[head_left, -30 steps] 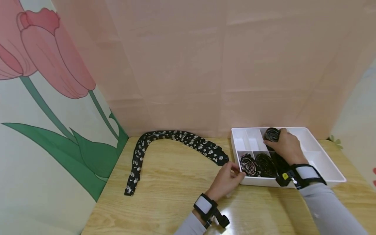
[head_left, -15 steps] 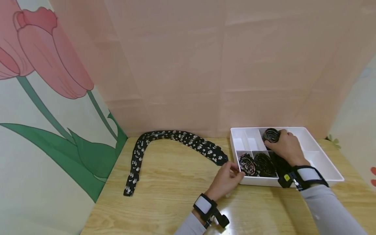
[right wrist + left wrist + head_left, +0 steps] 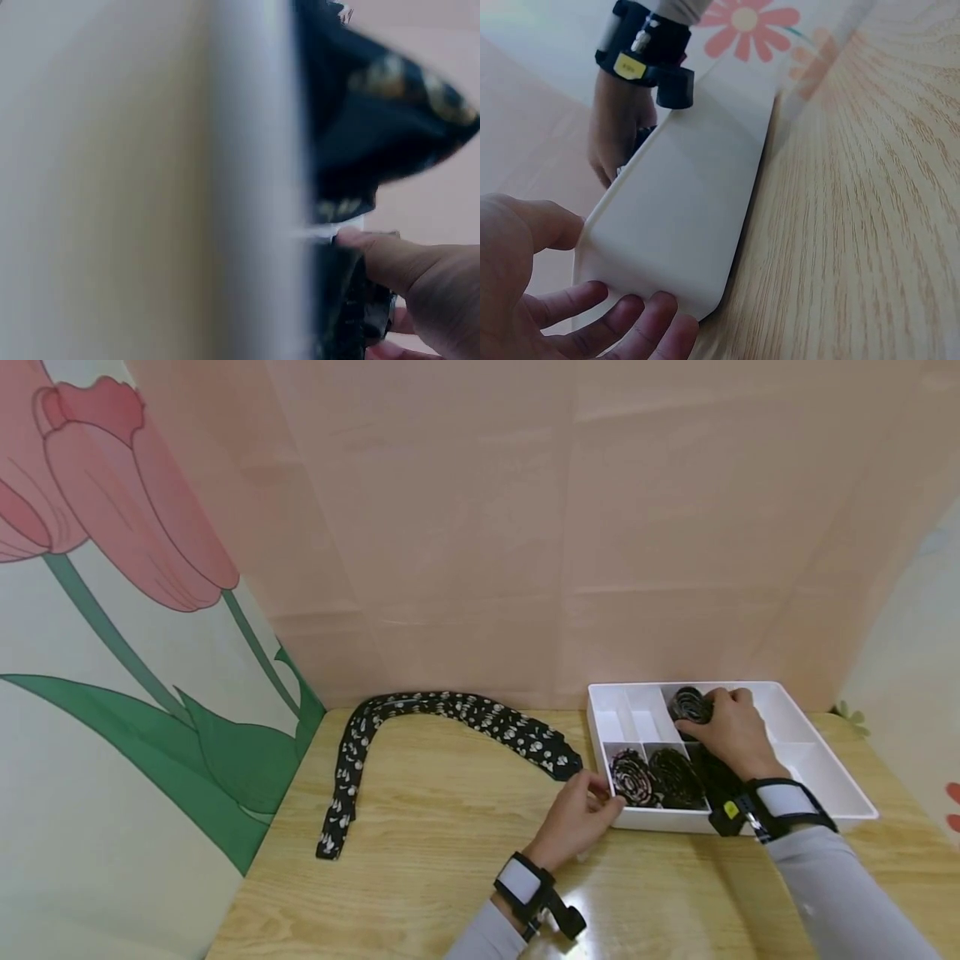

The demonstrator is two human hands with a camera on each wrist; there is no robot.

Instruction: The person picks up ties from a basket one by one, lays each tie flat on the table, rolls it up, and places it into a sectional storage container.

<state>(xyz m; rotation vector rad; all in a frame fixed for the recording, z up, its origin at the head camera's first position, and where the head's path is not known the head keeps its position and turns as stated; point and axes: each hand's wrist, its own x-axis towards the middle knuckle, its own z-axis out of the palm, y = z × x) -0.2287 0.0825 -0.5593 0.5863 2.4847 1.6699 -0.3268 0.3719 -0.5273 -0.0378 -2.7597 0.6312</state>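
Note:
My right hand [image 3: 735, 735] grips a dark rolled necktie [image 3: 688, 703] at a back compartment of the white divided tray [image 3: 660, 821]. In the right wrist view the thumb [image 3: 386, 259] presses against dark cloth, and the blurred tray wall fills much of the picture. At the tray's front left corner is my left hand [image 3: 573, 822], thumb and fingertips curled against the outside. Two rolled ties, one pinkish and black [image 3: 632, 778] and one dark [image 3: 677, 778], sit in the front compartments. Dark cloth [image 3: 708, 772] in the compartment beside them is partly hidden under my right wrist.
A black necktie with a white print [image 3: 450, 702] lies in an arc on the wooden table [image 3: 435, 860], its wide end near my left fingertips. Behind the table hangs a pinkish sheet [image 3: 465, 568]. The tray's right compartments [image 3: 817, 777] show bare white floor.
The right hand's fingers have shifted slightly on the rolled necktie. My left hand, the tray and the flat tie stay as they were; the view moves a little.

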